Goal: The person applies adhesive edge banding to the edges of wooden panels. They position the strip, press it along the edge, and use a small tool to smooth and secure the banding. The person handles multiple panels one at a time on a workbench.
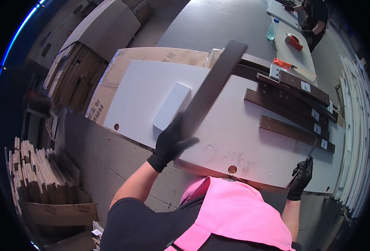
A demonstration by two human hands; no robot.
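A long, straight, dark brown board with a smooth, plain face slants over a white panel, its near end blurred. The left hand, black-gloved, has its fingers clamped on that end; the right hand has its fingers closed around a slim tool. The panel, lying over brown cardboard, carries curly traces, a white block and dark strips with pale labels. Stacked boards fill the left, pale panels the right; a co-worker stands beyond.
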